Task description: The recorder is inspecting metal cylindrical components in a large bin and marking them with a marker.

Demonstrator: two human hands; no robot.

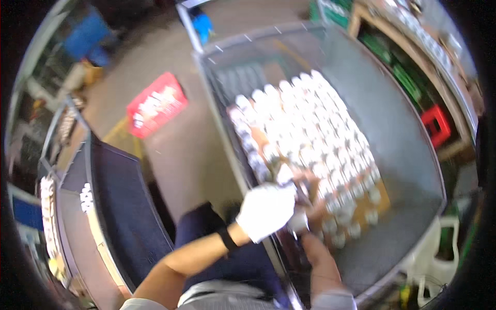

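My left hand (266, 209) wears a white glove and reaches over the near left side of a large grey bin cart (408, 139). Its fingers look closed, but glare and blur hide what they hold. Close beside it is my right hand (298, 223), partly covered and smeared by motion, so its fingers do not show clearly. A small dark shape (303, 194) lies between the hands, too blurred to name. Under and beyond them, many small white rounded pieces (341, 150) stand in tight rows on a brown board (383, 195) inside the cart.
A red crate (157, 106) with white pieces sits on the floor at left. A second dark-walled cart (124, 206) stands nearer on the left. At right are a wooden shelf (413, 57), a red stool (436, 126) and a white plastic chair (439, 253). The cart's metal rim (227, 134) runs beside me.
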